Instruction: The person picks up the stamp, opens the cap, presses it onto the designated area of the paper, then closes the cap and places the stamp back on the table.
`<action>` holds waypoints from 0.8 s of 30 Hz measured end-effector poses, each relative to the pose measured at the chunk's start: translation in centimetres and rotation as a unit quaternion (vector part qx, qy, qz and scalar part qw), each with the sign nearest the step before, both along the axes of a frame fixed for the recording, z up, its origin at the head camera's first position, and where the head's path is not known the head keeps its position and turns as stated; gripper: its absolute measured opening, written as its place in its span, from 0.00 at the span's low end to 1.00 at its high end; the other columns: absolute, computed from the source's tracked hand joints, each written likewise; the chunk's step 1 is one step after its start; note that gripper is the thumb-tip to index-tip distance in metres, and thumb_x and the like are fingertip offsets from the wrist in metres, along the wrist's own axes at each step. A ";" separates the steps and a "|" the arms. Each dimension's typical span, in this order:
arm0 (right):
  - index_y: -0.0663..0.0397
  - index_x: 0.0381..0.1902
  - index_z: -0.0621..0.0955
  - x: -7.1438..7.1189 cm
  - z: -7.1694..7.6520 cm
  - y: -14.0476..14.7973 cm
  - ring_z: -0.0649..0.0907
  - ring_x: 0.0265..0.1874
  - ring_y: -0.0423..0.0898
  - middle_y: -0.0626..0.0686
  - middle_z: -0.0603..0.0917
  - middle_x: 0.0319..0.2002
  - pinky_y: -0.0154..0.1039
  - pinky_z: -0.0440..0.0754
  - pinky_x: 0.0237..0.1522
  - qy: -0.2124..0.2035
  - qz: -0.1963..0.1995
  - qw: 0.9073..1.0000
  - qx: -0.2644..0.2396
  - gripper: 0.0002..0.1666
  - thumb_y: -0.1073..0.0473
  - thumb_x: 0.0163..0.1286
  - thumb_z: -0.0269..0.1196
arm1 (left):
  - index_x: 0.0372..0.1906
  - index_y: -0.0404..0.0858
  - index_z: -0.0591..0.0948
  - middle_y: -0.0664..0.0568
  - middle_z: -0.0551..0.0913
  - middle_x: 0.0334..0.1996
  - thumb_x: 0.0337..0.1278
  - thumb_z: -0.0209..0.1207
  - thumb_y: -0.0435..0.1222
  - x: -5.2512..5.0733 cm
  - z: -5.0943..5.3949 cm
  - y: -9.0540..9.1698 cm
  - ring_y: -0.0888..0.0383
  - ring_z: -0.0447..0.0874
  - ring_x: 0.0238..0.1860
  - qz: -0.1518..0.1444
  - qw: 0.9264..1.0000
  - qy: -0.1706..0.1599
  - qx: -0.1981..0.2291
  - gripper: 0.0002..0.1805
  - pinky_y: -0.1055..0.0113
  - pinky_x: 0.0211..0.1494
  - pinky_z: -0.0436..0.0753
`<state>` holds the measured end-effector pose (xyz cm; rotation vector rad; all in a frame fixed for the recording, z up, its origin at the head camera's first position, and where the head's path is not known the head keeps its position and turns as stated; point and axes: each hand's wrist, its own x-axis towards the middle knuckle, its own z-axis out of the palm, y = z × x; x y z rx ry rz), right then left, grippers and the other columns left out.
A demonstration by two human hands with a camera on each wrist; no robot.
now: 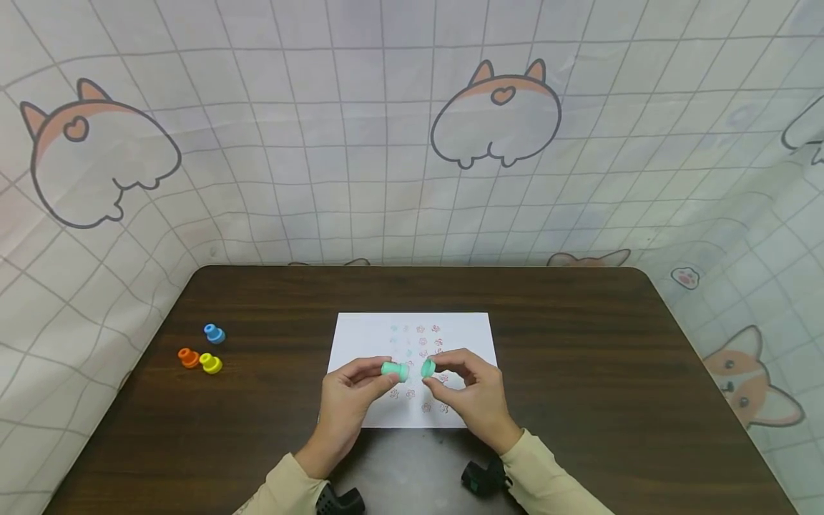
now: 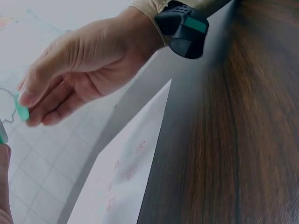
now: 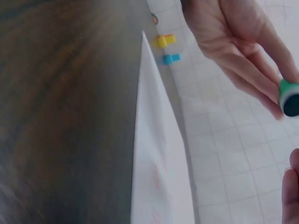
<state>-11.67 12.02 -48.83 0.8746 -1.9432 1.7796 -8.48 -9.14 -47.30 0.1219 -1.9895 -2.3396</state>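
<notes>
At lower centre, the left hand (image 1: 347, 402) pinches an uncapped green stamp (image 1: 393, 370), the right hand (image 1: 478, 399) its cap (image 1: 428, 368), over partly printed paper (image 1: 352, 340).

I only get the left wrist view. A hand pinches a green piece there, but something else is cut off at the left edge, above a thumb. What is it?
Observer: The head view shows it whole: a small green cylinder, held in the left hand.
Visitor: Oh! Is there anything on its end?
Observer: Yes, the right wrist view shows a dark round face there.
Visitor: Are other colourful bits lying about?
Observer: Three, in the head view: a blue piece, an orange piece and a yellow piece sit on the table, left of the paper.
</notes>
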 end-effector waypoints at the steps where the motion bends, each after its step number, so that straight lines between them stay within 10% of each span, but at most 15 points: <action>1: 0.62 0.46 0.85 -0.3 0.0 0.0 0.89 0.42 0.39 0.62 0.89 0.41 0.31 0.89 0.51 -0.003 -0.006 1.000 -0.002 0.21 0.77 0.54 0.76 | 0.50 0.24 0.85 0.58 0.92 0.36 0.51 0.75 0.27 -0.3 0.0 -0.2 0.61 0.93 0.38 0.001 1.000 0.003 -0.003 0.20 0.66 0.49 0.91; 24: 0.72 0.49 0.83 -6.0 0.6 2.5 0.90 0.41 0.38 0.44 0.88 0.42 0.32 0.90 0.48 -0.188 -0.096 0.971 -0.110 0.19 0.75 0.59 0.73 | 0.50 0.33 0.89 0.51 0.93 0.43 0.48 0.78 0.33 -4.4 -0.7 -4.8 0.63 0.92 0.42 -0.051 0.993 0.007 -0.104 0.20 0.71 0.49 0.90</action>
